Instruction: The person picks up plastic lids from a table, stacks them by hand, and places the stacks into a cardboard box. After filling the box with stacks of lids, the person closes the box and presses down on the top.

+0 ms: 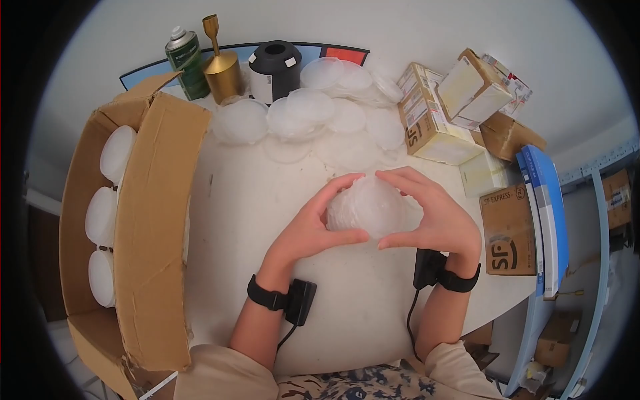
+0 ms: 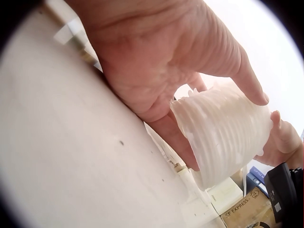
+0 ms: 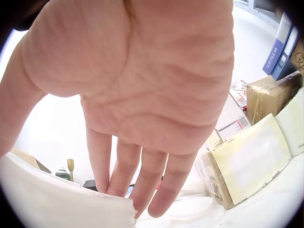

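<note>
Between both hands, above the white table (image 1: 247,200), is a stack of round translucent white plastic lids (image 1: 367,208). Many thin ridged edges show along its side in the left wrist view, where the stack (image 2: 228,130) lies tilted. My left hand (image 1: 310,223) grips one end, thumb on the near side and fingers on the far side. From the right, my right hand (image 1: 437,217) holds the other end between thumb and fingertips. In the right wrist view its long fingers (image 3: 154,178) reach down to the edge of the stack (image 3: 71,204).
Loose piles of similar lids (image 1: 303,113) lie at the back. A tall cardboard box (image 1: 157,227) with lid stacks inside stands left. Behind are a spray can (image 1: 187,63), gold candle holder (image 1: 223,70) and black-and-white container (image 1: 273,73). Cardboard boxes (image 1: 510,230) and blue binders (image 1: 547,213) stand right.
</note>
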